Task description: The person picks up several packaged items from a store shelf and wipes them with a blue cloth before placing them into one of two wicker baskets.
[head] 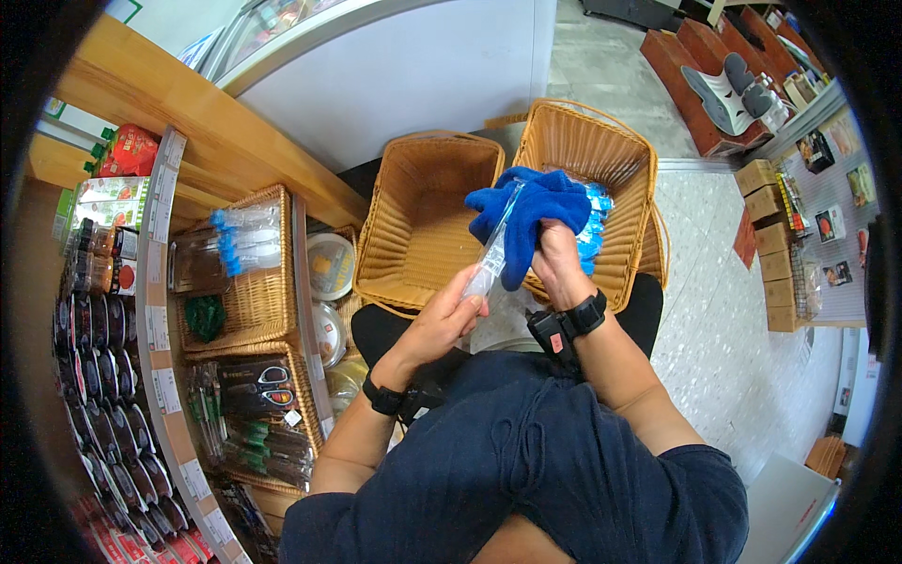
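Observation:
My left hand (444, 317) grips the near end of a slim packet (492, 259) in clear plastic with a white item inside. A bunched blue cloth (546, 201) is in my right hand (560, 259), pressed against the far part of the packet. Both hands are over the near side of two wicker baskets. Beneath the cloth, the right wicker basket (627, 233) holds several blue-and-clear packets (597, 225), partly hidden. The left wicker basket (433, 204) shows its bare woven bottom.
Shelving to my left carries a wicker basket with blue-ended packets (246, 240) and another with boxed scissors (271, 388). Round plastic tubs (330, 266) sit beside them. A wooden beam (211, 106) and a white panel (409, 77) stand ahead. Cardboard boxes (768, 247) are at right.

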Motion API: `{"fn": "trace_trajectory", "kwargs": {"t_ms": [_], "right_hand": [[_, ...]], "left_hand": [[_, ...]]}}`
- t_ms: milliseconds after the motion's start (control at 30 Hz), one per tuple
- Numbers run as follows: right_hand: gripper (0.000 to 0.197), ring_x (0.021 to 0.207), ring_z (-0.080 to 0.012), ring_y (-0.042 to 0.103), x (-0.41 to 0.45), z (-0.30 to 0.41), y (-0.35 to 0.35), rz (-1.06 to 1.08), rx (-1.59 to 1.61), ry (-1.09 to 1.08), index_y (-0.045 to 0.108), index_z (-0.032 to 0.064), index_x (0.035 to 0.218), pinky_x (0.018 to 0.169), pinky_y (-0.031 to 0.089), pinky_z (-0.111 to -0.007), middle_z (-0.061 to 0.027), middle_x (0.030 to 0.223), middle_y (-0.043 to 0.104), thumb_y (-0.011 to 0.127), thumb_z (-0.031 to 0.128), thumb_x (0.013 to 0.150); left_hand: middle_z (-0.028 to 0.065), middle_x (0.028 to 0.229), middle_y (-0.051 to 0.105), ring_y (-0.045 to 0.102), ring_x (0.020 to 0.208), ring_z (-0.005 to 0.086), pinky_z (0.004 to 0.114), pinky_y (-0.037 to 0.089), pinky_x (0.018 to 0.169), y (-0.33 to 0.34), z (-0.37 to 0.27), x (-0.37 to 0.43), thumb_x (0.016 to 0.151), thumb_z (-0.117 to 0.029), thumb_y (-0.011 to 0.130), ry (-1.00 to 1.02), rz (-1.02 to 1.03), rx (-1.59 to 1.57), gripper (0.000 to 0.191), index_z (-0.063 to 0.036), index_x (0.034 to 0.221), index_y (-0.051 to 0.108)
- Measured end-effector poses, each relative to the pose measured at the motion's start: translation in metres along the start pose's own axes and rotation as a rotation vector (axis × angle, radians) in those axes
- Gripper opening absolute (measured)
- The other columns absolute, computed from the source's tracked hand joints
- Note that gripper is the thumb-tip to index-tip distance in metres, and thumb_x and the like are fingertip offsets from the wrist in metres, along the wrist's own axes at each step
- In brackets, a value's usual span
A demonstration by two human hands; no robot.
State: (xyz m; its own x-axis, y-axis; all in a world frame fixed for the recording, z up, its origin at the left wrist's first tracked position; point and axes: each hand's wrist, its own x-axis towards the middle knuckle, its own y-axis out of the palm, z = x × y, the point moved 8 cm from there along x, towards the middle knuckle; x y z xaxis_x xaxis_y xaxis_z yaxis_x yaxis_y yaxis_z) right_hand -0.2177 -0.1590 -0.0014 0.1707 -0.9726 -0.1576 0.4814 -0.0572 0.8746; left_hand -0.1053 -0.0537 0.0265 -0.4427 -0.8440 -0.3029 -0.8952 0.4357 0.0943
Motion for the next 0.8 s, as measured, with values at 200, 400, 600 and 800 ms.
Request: {"fn": "trace_trajectory", "kwargs": {"t_ms": [200, 400, 600, 800], "right_hand": [[0.015, 0.082, -0.0206, 0.055, 0.005, -0.002, -0.034, -0.141, 0.117, 0.005, 0.055, 0.0032, 0.089, 0.077, 0.045, -0.034, -0.0092, 0.088, 0.058, 0.048, 0.015, 0.083], [0.027, 0.081, -0.0187, 0.055, -0.004, 0.007, -0.049, -0.181, 0.055, 0.059, 0.054, 0.0059, 0.092, 0.077, 0.045, -0.033, -0.0059, 0.088, 0.058, 0.045, 0.031, 0.085], [0.020, 0.068, -0.0123, 0.056, -0.034, -0.011, 0.025, 0.074, -0.138, 0.205, 0.052, 0.0087, 0.091, 0.054, 0.047, -0.024, -0.0043, 0.085, 0.057, 0.052, 0.026, 0.081], [0.019, 0.063, -0.0113, 0.055, -0.034, -0.028, 0.006, 0.096, -0.303, 0.234, 0.053, 0.0085, 0.086, 0.050, 0.045, -0.024, -0.0022, 0.077, 0.057, 0.054, 0.026, 0.080]], "left_hand": [[0.0026, 0.079, 0.049, 0.037, 0.055, 0.0049, 0.017, 0.033, 0.049, -0.005, 0.002, 0.001, 0.088, -0.014, 0.038, 0.046, 0.005, -0.014, 0.042, -0.0040, 0.127, 0.025], [0.0052, 0.082, 0.051, 0.041, 0.054, 0.0049, 0.016, 0.033, 0.047, -0.014, -0.012, 0.010, 0.088, -0.015, 0.041, 0.126, -0.119, -0.157, 0.035, -0.0032, 0.118, 0.028], [0.0019, 0.069, 0.049, 0.043, 0.052, 0.0049, 0.019, 0.035, 0.045, -0.002, -0.010, 0.036, 0.086, -0.009, 0.039, 0.192, -0.164, 0.015, 0.013, -0.0027, 0.097, 0.038], [0.0014, 0.067, 0.046, 0.045, 0.056, 0.0070, 0.020, 0.038, 0.052, -0.006, -0.017, 0.045, 0.085, -0.006, 0.040, 0.233, -0.230, 0.022, 0.011, -0.0018, 0.095, 0.039]]}}
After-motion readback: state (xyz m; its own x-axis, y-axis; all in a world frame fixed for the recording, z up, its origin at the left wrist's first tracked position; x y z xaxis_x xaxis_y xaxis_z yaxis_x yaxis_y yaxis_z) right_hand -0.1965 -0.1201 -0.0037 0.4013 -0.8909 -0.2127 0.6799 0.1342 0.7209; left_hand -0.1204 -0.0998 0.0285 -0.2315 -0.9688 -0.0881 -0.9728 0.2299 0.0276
